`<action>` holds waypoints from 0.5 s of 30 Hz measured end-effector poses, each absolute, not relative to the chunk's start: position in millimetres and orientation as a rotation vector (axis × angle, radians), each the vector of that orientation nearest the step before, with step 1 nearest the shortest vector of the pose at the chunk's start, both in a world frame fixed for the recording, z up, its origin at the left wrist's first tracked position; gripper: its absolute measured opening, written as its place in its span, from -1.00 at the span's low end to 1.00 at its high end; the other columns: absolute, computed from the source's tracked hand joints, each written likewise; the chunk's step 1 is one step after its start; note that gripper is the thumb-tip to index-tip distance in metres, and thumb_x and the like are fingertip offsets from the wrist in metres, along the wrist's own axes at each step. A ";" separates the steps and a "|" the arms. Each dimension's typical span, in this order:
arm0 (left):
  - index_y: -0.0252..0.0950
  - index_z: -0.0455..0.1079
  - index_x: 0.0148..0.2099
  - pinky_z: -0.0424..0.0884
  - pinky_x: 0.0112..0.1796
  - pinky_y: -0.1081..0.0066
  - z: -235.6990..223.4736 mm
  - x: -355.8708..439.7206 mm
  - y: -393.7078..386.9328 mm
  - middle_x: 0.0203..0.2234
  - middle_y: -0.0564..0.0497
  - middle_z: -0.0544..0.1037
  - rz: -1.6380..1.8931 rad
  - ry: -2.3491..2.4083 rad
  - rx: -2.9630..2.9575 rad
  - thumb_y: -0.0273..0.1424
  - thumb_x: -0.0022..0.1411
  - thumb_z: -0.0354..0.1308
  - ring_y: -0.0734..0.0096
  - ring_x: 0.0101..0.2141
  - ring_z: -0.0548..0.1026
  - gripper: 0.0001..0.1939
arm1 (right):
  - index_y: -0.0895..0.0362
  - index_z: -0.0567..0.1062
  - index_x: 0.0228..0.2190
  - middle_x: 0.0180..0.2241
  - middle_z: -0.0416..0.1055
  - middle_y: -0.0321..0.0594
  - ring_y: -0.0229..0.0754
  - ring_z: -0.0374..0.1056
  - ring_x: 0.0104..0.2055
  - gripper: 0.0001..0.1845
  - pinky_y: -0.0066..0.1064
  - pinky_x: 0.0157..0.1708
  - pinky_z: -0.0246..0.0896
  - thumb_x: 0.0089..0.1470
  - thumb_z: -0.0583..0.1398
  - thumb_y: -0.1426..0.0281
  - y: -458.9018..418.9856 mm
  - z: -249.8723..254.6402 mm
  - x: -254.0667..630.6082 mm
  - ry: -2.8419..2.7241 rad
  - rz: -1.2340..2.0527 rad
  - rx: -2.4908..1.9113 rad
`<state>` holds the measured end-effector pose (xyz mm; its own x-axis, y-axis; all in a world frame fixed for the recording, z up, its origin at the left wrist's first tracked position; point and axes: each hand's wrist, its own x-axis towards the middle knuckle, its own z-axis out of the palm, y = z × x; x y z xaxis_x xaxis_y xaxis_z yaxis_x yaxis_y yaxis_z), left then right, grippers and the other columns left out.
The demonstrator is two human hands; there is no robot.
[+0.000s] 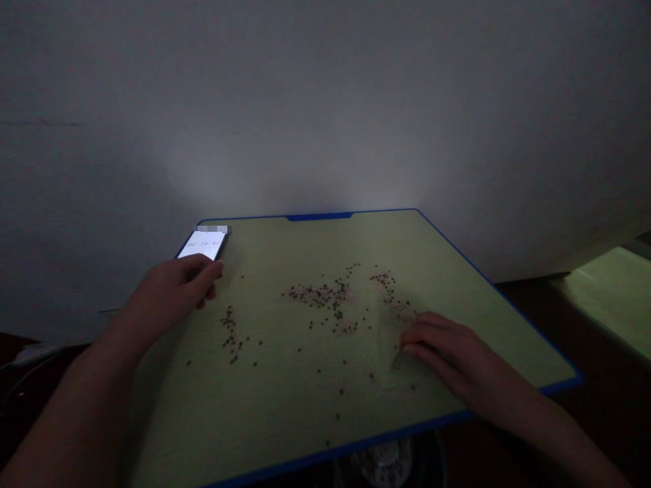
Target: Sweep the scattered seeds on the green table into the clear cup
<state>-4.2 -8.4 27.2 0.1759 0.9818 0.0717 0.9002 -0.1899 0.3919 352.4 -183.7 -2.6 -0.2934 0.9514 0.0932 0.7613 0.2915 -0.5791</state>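
Specks (pixel 321 294), dark and too numerous to count, lie in three loose clusters, with strays, across one worktop (pixel 274 413) at mid-frame. Right hand (pixel 440 342), lower right, pinches one thin, blurred object (pixel 397 360); well apart, the left hand (pixel 180 283) curls before one lit phone (pixel 204 244) at left, its grip impossible to tell.
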 end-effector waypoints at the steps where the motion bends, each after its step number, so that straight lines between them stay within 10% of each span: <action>1: -0.23 0.29 -0.50 0.23 -0.48 0.41 27.2 -4.4 -8.1 -0.67 0.10 0.44 0.452 1.806 2.192 -0.08 0.14 -0.14 0.45 -0.62 0.39 -0.61 | 0.08 0.42 -0.34 -0.35 0.33 -0.24 -0.21 0.28 -0.27 -0.79 -0.36 -0.29 0.21 0.26 0.01 0.36 -185.7 -2.5 355.3 -2.126 0.601 -1.552; 15: -0.23 0.29 -0.50 0.24 -0.46 0.41 24.1 -6.7 -6.0 -0.70 0.12 0.43 0.439 1.806 2.195 -0.04 0.15 -0.15 0.45 -0.61 0.40 -0.57 | 0.04 0.45 -0.32 -0.33 0.35 -0.22 -0.18 0.29 -0.25 -0.74 -0.30 -0.25 0.24 0.27 -0.02 0.34 -204.9 -13.4 370.6 -2.080 0.592 -1.666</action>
<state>-6.7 -6.0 24.1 0.1795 0.9817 0.0642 0.9015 -0.1903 0.3887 370.6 -204.9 -13.4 -0.2026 0.9779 0.0511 0.8045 0.1960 -0.5607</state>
